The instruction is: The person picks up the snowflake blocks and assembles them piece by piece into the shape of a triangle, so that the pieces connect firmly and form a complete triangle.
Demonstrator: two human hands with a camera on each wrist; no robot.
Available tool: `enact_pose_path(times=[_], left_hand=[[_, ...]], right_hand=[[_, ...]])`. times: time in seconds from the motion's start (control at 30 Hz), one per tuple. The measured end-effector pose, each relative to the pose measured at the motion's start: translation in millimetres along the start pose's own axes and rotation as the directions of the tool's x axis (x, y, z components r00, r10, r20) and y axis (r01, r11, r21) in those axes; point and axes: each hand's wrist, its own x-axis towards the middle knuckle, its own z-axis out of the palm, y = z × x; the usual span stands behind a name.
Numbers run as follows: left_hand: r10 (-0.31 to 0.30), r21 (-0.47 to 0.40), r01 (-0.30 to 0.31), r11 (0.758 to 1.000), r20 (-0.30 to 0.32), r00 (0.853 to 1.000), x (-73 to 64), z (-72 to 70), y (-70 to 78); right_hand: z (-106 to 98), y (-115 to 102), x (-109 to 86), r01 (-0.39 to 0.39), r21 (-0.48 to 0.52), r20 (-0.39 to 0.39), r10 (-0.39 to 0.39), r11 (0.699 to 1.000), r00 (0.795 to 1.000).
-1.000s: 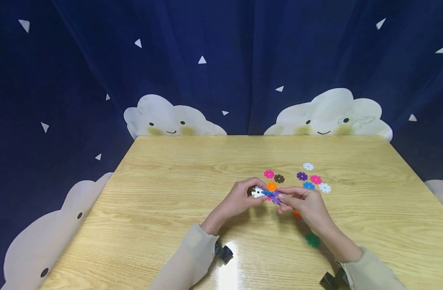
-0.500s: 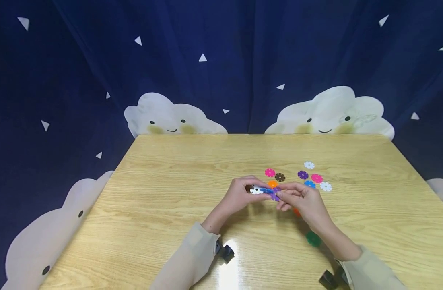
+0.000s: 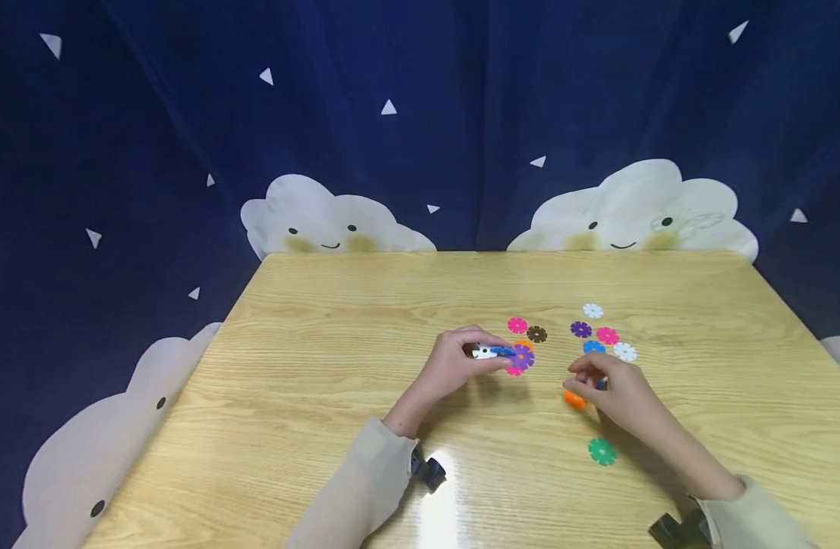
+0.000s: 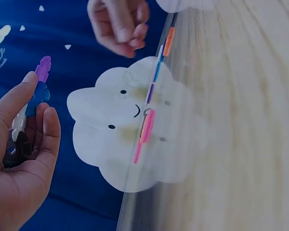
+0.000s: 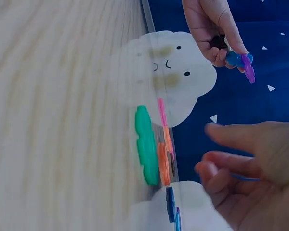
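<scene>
In the head view my left hand grips a short chain of notched plastic discs above the table. Its white disc, blue disc and purple disc show, with a dark disc deep in the palm in the left wrist view. Thumb and fingers pinch the blue part, and the purple disc sticks out past the fingertips. My right hand hovers to the right with loosely bent fingers and nothing between them in the right wrist view. Just below its fingertips lies an orange disc.
Loose discs lie on the wooden table: a green one nearer me, a pink one and a brown one beyond my left hand. Farther right are a dark purple disc and a white disc. A dark curtain hangs behind.
My right hand has let go of the purple disc and moved right, toward the orange disc. The purple disc now stays on the chain in my left hand, which has barely moved.
</scene>
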Motion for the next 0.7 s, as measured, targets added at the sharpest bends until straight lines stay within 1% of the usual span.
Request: enact_pose_path(times=[0.07, 0.13, 0.23, 0.33, 0.4, 0.6, 0.7], left_hand=[[0.002, -0.005, -0.002, 1.0, -0.001, 1.0, 0.4, 0.1, 1.0], [0.002, -0.006, -0.002, 1.0, -0.001, 1.0, 0.6, 0.0, 1.4], [-0.004, -0.01, 0.004, 1.0, 0.0, 1.0, 0.5, -0.3, 1.2], [-0.019, -0.017, 0.019, 1.0, 0.003, 1.0, -0.2, -0.8, 0.3], [-0.027, -0.023, 0.027, 0.999, 0.002, 1.0, -0.5, -1.3, -0.3], [-0.034, -0.032, 0.034, 0.999, 0.004, 0.999, -0.4, -1.8, -1.6], [-0.041, -0.036, 0.041, 0.999, 0.006, 0.999, -0.2, -2.2, -2.2]], right_hand=[[-0.5, 4.2, -2.1, 0.031, -0.043, 0.029, -0.03, 0.999, 0.999], [-0.2, 7.2, -3.8, 0.044, -0.062, 0.07, -0.04, 0.997, 0.997], [1.2, 10.9, -5.4, 0.056, -0.074, 0.131, -0.046, 0.996, 0.99], [2.9, 12.9, -6.1, 0.056, -0.068, 0.174, -0.043, 0.996, 0.984], [3.5, 13.5, -5.8, 0.056, -0.059, 0.187, -0.044, 0.997, 0.981], [3.4, 12.7, -2.5, 0.019, -0.042, 0.216, -0.01, 0.999, 0.976], [3.1, 11.5, -0.9, 0.017, -0.026, 0.21, -0.012, 1.0, 0.978]])
